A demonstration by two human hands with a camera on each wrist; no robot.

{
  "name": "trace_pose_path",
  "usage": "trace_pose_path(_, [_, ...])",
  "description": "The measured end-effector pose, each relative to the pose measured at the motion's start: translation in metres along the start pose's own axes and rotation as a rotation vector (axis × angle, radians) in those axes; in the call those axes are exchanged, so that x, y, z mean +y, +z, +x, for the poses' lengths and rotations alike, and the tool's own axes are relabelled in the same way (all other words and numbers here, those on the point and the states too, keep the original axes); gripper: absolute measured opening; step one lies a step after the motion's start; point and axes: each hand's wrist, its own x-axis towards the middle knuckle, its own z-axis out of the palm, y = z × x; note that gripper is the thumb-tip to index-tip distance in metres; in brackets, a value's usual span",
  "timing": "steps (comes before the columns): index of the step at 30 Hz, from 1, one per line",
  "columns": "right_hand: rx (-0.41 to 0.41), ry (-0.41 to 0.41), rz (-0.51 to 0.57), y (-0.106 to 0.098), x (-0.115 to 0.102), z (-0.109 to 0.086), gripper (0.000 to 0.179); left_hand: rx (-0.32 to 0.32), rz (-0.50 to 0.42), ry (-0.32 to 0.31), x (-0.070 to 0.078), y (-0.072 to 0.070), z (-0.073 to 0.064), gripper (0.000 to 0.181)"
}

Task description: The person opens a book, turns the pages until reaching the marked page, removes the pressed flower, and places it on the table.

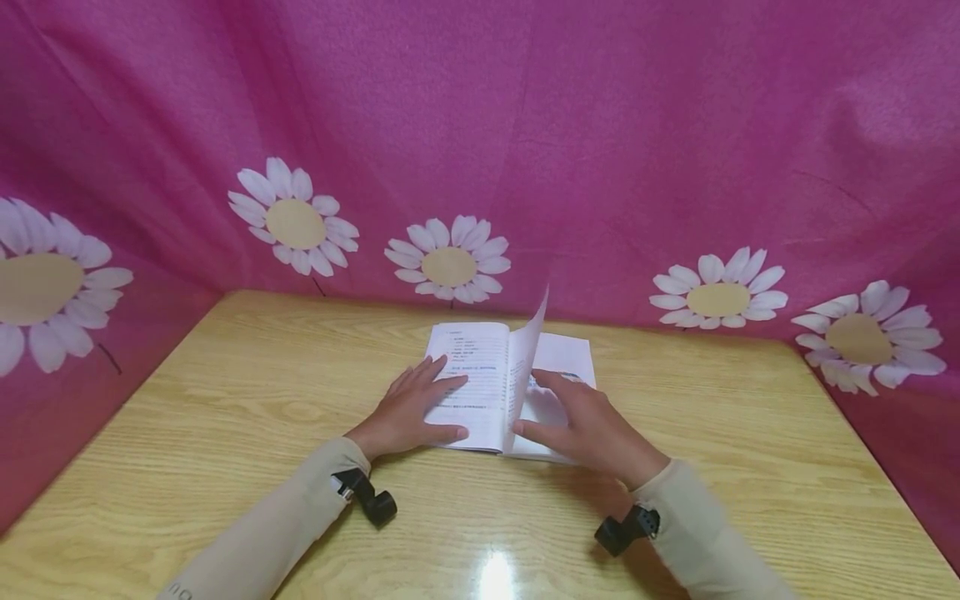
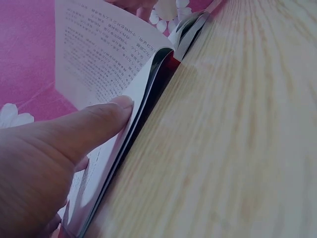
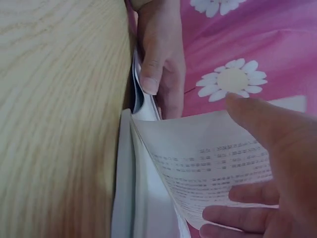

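Note:
An open book [image 1: 468,392] lies on the wooden table, its left page covered in printed lines. One page [image 1: 531,342] stands nearly upright from the spine. My left hand [image 1: 405,408] rests on the left page with fingers spread, and in the left wrist view its thumb [image 2: 106,119] presses near the lower edge. My right hand [image 1: 592,425] is over the right half of the book, its fingers and thumb extended toward the raised page. In the right wrist view, the right fingers [image 3: 242,218] lie straight against the face of that printed page [image 3: 208,163].
The wooden table [image 1: 247,400] extends to both sides of the book. Behind it hangs a magenta cloth [image 1: 585,150] with large white daisies. Each sleeve carries a black wrist camera [image 1: 371,500]. A bright reflection shows at the table's front.

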Motion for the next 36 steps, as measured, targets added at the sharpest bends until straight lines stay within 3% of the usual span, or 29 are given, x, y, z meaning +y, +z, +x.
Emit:
trace_pose_path(5, [-0.018, -0.089, 0.008, 0.004, -0.001, 0.000, 0.081, 0.015, -0.009, -0.012, 0.000, 0.001, 0.000, 0.079])
trace_pose_path(8, [-0.032, -0.144, 0.010, 0.007, 0.000, 0.000, 0.081, 0.032, -0.021, -0.009, 0.000, 0.001, 0.000, 0.065])
trace_pose_path(12, [-0.058, -0.166, 0.025, 0.011, -0.001, 0.000, 0.084, 0.059, -0.062, -0.053, 0.001, 0.003, 0.003, 0.050])
trace_pose_path(15, [-0.067, -0.178, 0.030, 0.013, -0.001, 0.000, 0.087, 0.079, -0.103, -0.102, 0.002, 0.003, 0.006, 0.053])
trace_pose_path(18, [-0.073, -0.185, 0.032, 0.015, -0.002, 0.000, 0.087, 0.092, -0.135, -0.108, 0.003, 0.002, 0.008, 0.059])
trace_pose_path(22, [-0.091, -0.187, 0.044, 0.018, -0.004, -0.001, 0.087, 0.115, -0.239, -0.100, 0.002, 0.000, 0.007, 0.064])
trace_pose_path(27, [-0.119, -0.176, 0.042, 0.021, -0.005, -0.003, 0.089, 0.161, -0.430, -0.184, 0.001, -0.003, 0.003, 0.065])
trace_pose_path(30, [-0.133, -0.173, 0.042, 0.023, -0.005, -0.003, 0.090, 0.176, -0.493, -0.209, 0.001, -0.004, 0.002, 0.068])
trace_pose_path(36, [-0.159, -0.183, 0.047, 0.027, -0.007, -0.003, 0.092, 0.210, -0.652, -0.206, 0.001, -0.005, 0.002, 0.078])
